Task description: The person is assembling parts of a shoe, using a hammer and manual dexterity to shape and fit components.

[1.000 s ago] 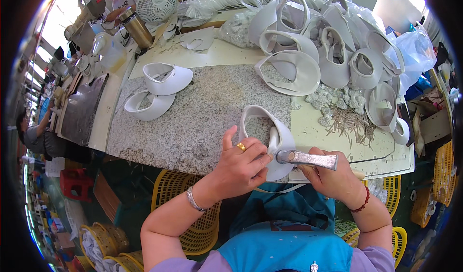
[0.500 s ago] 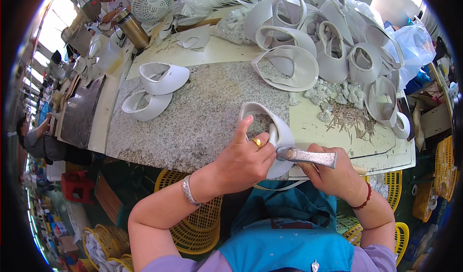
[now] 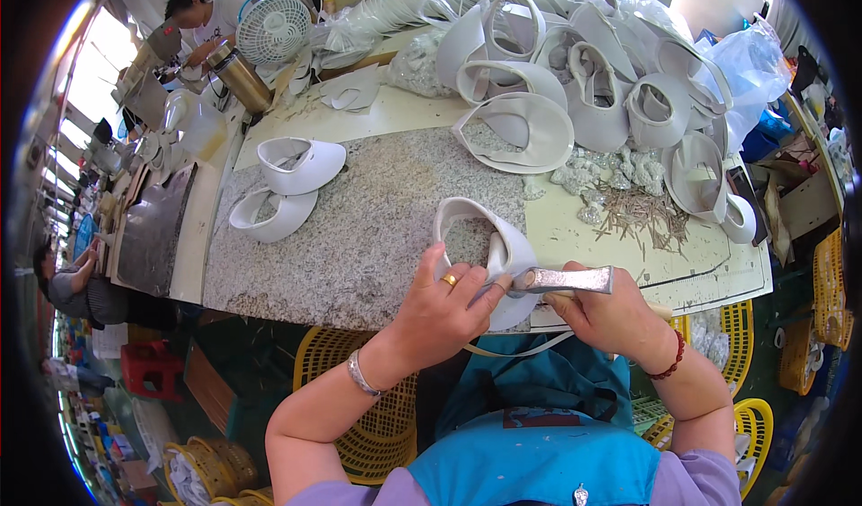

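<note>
A white, curved piece with a padded opening, which looks like a shoe upper (image 3: 514, 241), stands at the front edge of a speckled stone slab (image 3: 359, 237). My left hand (image 3: 435, 313) is closed on its near left side, with the thumb and fingers at the opening. In my right hand (image 3: 615, 316) is a hammer (image 3: 575, 279) with a worn metal head and a pale wooden handle. The head lies against or very close to the upper's right side, beside my left fingertips; exact contact is hard to see. A thin pale strap (image 3: 530, 352) hangs below the table edge.
Two similar white uppers (image 3: 305, 169) sit on the slab's left. Many more are heaped (image 3: 539, 138) at the back right, near small brown sticks (image 3: 642, 219) and plastic bags (image 3: 750, 75). Yellow baskets (image 3: 355, 416) stand below. Far left are a fan (image 3: 273, 30), flask (image 3: 241, 79) and co-worker (image 3: 211, 17).
My left fingers have lowered and bent closer to the upper. The hammer remains beside it in my right hand. The whole view has shifted slightly.
</note>
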Available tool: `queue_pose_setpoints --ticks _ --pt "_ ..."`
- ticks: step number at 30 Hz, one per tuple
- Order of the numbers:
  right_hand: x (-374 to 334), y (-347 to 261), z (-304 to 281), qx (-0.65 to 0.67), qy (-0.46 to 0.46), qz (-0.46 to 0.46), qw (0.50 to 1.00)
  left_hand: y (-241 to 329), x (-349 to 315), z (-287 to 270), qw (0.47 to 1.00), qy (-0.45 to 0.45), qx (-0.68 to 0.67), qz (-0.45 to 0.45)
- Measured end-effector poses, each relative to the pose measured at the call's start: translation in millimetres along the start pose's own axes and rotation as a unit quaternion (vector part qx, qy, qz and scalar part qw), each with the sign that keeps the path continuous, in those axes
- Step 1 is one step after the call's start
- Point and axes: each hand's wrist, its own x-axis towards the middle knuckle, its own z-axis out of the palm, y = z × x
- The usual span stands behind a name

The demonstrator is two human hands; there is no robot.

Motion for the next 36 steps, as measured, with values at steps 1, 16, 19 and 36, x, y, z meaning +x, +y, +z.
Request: queue_pose_setpoints --ticks 1,16,19,36 --pt "0 1 1 -0.011 -0.004 -0.006 1.0 0 0 -1 1.0 -0.001 0.018 0.009" --pt "1 -1 1 -0.015 -0.001 -0.001 1.0 7 -5 8 0.998 0.047 -0.014 -0.046" --pt "-1 -5 1 -0.018 -0.006 0.02 1.0 9 -6 9 0.997 0.047 -0.021 -0.058" --pt "13 -17 -7 -0.041 0.131 -0.089 0.987 19 -12 14 0.977 0.102 -0.002 -0.189"
